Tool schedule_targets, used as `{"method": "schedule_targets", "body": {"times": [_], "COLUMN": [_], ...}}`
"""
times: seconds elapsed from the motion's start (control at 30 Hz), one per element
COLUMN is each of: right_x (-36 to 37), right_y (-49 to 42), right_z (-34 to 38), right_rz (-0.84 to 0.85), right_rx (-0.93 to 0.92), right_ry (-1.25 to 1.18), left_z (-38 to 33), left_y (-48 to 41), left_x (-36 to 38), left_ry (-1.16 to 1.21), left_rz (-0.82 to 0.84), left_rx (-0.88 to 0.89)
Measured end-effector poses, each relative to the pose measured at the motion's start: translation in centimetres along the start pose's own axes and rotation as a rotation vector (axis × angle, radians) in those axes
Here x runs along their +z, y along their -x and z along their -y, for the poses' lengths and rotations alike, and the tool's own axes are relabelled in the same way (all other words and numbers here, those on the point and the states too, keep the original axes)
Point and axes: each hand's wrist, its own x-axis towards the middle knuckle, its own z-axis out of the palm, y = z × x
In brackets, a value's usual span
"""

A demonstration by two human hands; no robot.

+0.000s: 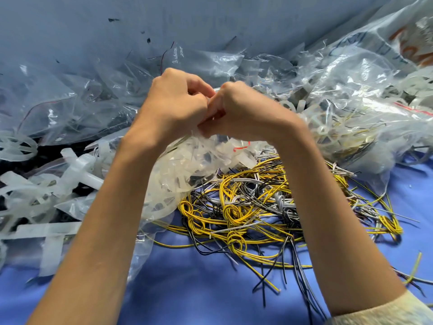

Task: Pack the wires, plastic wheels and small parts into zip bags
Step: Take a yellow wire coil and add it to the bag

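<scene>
Lettering blurred on sack beyond right hand; it and left hand pinch zip bag holding plastic wheels.

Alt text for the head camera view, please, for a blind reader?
A left hand and right hand pinch the top of a clear zip bag of white plastic parts, beside tangled yellow, black and white wires on a blue table.

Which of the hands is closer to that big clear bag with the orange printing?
Right. The right hand is down-left of the printed bag; the left hand is farther left, against it; both pinch a zip bag.
</scene>
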Motion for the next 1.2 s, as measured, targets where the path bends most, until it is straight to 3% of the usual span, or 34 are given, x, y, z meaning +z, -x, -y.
{"method": "schedule_targets", "body": {"times": [0.1,0.3,0.47,1.07,1.2], "right_x": [1.3,0.4,-1.4,1.6,0.9], "right_y": [-0.6,-0.1,0.8,-0.3,-0.1], "right_z": [0.4,-0.1,-0.9,0.6,0.3], "right_rz": [0.032,0.304,0.245,0.319,0.330], "right_rx": [-0.074,-0.055,0.020,0.071,0.071], "right_ry": [0.078,0.057,0.081,0.259,0.119], "left_z": [0.1,0.5,0.5,0.5,0.4], "left_y": [-0.1,-0.5,-0.3,-0.3,-0.3], "left_x": [-0.2,-0.2,-0.1,0.4,0.3], "left_ry": [-0.004,-0.061,-0.071,-0.061,-0.063], "left_rz": [-0.022,-0.035,-0.025,-0.016,-0.014], "left_rx": [-0.012,0.012,0.033,0.026,0.035]}}
